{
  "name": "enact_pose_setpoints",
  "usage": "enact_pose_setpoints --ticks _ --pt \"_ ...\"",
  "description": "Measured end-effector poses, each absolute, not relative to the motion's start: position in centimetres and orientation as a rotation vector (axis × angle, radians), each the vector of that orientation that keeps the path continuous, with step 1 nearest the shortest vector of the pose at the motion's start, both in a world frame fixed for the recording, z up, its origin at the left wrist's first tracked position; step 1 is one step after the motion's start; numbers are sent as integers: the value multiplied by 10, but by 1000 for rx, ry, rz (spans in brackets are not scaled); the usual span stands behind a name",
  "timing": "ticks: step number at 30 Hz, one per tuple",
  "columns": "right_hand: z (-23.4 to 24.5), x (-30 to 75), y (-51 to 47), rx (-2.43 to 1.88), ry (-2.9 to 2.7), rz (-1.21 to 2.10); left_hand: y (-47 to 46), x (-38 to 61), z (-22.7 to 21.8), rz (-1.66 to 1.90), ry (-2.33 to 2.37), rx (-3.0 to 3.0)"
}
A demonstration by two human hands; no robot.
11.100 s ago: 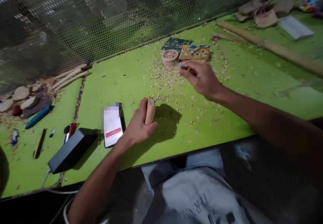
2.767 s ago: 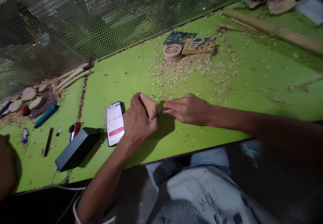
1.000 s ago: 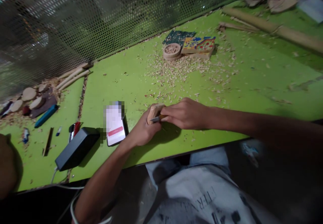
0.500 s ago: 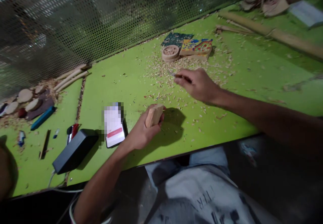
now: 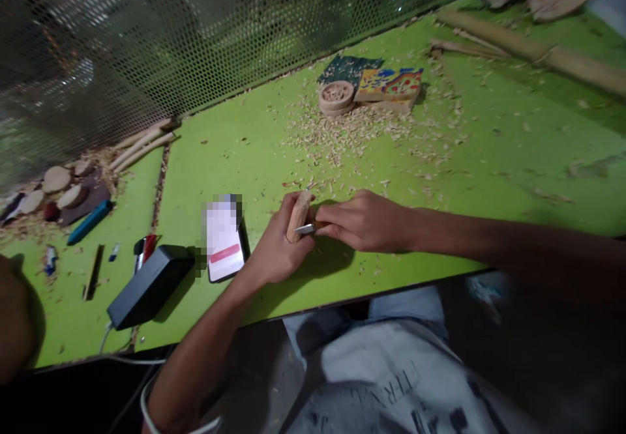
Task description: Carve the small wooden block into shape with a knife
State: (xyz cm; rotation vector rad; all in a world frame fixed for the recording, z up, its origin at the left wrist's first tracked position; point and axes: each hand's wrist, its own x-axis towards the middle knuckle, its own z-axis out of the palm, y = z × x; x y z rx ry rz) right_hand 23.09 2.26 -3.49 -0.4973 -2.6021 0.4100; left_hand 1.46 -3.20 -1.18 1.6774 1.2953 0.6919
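My left hand [image 5: 278, 245] is closed round a small block of wood [image 5: 300, 216], which stands up tilted out of the fist. From the right, my right hand [image 5: 359, 222] grips a carving knife [image 5: 306, 229] by its handle, which the fingers mostly cover. The short metal blade points left and meets the near side of the block, close to my left thumb. Both hands are just above the front part of the green table [image 5: 235, 160]. Pale wood shavings [image 5: 337, 141] lie scattered beyond the hands.
A phone [image 5: 225, 245] and a black box [image 5: 149, 287] with a cable lie left of my hands. Farther back are a round wooden dish [image 5: 337, 97] and a painted wood block [image 5: 390, 85]. Wood discs [image 5: 57, 178] and sticks [image 5: 141, 150] lie far left; a long pole [image 5: 533, 49] lies at right.
My right hand has come down and toward me from over the shavings, bringing the knife blade against the wooden block. My left hand keeps its hold, with the block turned slightly more upright.
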Motion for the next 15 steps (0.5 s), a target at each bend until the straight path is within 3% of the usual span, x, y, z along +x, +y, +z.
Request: enact_pose_setpoints --ticks 15 --pt "-23 238 24 -480 -2728 198 -35 14 -12 649 1412 1883"
